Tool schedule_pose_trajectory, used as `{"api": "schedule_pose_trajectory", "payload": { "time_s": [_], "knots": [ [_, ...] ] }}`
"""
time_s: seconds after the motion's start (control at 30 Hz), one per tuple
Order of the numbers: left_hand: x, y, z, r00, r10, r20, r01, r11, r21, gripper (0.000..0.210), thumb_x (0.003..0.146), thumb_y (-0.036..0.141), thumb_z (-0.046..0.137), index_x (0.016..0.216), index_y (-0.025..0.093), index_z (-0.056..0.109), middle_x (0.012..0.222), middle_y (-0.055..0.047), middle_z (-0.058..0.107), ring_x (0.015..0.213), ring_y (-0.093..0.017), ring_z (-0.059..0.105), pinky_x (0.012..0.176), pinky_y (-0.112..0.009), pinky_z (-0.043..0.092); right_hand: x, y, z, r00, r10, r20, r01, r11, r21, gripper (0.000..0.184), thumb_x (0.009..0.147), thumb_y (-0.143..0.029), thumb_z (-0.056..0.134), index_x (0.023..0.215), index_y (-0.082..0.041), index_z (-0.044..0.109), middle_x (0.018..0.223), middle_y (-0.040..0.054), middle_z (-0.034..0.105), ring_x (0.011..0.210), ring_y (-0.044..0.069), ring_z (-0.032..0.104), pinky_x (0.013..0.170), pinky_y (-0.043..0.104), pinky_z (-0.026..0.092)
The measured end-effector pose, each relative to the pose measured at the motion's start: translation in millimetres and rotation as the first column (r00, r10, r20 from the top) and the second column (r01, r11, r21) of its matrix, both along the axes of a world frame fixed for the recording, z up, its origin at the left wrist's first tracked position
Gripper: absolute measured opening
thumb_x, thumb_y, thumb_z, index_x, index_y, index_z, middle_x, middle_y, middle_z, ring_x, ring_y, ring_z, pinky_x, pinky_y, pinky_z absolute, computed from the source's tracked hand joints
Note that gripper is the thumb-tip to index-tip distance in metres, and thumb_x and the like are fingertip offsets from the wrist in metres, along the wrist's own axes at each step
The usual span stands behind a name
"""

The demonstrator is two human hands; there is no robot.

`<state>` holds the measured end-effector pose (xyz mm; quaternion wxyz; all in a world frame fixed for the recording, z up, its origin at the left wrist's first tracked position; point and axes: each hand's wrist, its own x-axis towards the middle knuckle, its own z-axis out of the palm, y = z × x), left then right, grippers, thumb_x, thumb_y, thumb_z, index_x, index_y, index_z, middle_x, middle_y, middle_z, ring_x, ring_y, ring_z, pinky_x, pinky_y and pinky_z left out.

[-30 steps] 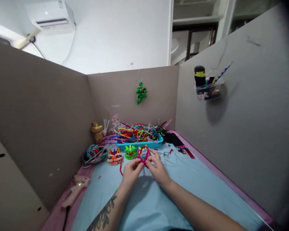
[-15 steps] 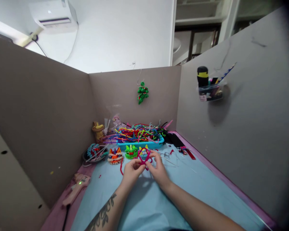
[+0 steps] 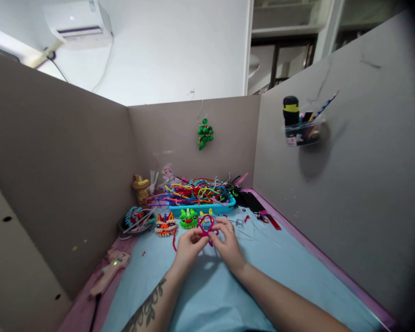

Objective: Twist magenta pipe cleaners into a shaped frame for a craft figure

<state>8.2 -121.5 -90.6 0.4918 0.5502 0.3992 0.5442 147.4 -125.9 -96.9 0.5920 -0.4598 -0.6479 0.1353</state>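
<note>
A magenta pipe cleaner [image 3: 206, 216], bent into several loops, is held up between both hands above the blue sheet [image 3: 214, 281]. My left hand [image 3: 190, 243] pinches it at the lower left, thumb against fingertips. From the right, my right hand [image 3: 228, 242] pinches the same piece near its crossing point, with the index finger curved above. Just behind the loops sit a green pipe-cleaner animal head [image 3: 188, 218] and a blue one with yellow ears [image 3: 207, 213], partly covered by the loops. An orange and cream head [image 3: 165, 225] stands farther left, a red pipe cleaner [image 3: 174, 240] beside it.
A blue tray [image 3: 180, 210] heaped with colourful pipe cleaners is at the back. On the left lie a glue gun [image 3: 109, 274] with a green light and a dark bowl [image 3: 123, 228]. Scissors [image 3: 240, 223] and a black flat object [image 3: 251, 201] are at right. Grey partitions surround the table.
My right index finger has drawn slightly back from the top of the magenta loop, which now stands more open. My left hand has barely moved.
</note>
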Motion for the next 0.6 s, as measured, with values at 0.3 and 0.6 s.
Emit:
{"api": "schedule_pose_trajectory", "payload": {
  "time_s": [0.3,0.6],
  "knots": [
    [-2.4,2.7,-5.4,1.000,0.007,-0.030,-0.006,1.000,0.021,0.027,0.060,0.032,0.073,0.075,0.013,0.062,0.058,0.000,0.062,0.047,-0.009,0.051,0.046,-0.019,0.036,1.3,4.8,-5.3,0.997,0.044,0.064,-0.042,0.999,-0.032,0.017,0.080,-0.028,0.053,0.068,-0.020,0.063,0.101,0.0084,0.051,0.104,0.023,0.046,0.093,0.039,0.037],
    [-3.1,4.4,-7.0,0.999,-0.016,-0.050,0.019,0.999,0.045,0.025,0.062,0.031,0.072,0.077,0.013,0.062,0.061,-0.001,0.063,0.052,-0.010,0.054,0.049,-0.019,0.039,-0.2,7.3,-7.7,0.988,0.088,0.130,-0.074,0.991,-0.109,0.027,0.083,-0.027,0.046,0.062,-0.018,0.060,0.109,0.0105,0.049,0.111,0.024,0.042,0.095,0.039,0.034]
  ]
}}
